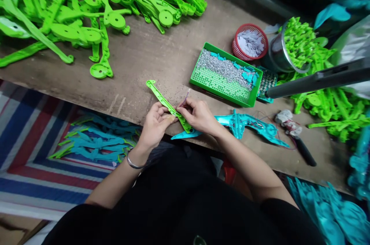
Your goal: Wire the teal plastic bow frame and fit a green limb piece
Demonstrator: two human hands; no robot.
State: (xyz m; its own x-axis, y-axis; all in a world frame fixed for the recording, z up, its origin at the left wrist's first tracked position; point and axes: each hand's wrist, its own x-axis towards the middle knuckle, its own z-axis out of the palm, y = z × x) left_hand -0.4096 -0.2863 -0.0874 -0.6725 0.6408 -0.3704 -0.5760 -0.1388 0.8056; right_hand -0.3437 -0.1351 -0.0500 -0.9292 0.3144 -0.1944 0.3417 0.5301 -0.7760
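My left hand [156, 123] is closed around a long, narrow bright green plastic part [160, 98], held at a slant over the table's front edge. Thumb and fingers of my right hand [198, 113] are pinched at the green part's lower half. A thin dark wire [186, 96] with a small pale tip sticks up from that pinch. Beneath the right hand and wrist lies a blue plastic bow-shaped part [228, 120], partly covered by them. Fine reddish wires [261, 121] trail over its right end.
A green tray [221, 85] of small metal screws and blue bits stands beyond my right hand. Behind it are a red basket [242, 51] and a metal pot [277, 50]. Green parts [115, 19] are heaped at upper left. A dark-handled tool [305, 150] lies right, below a grey bar [318, 79].
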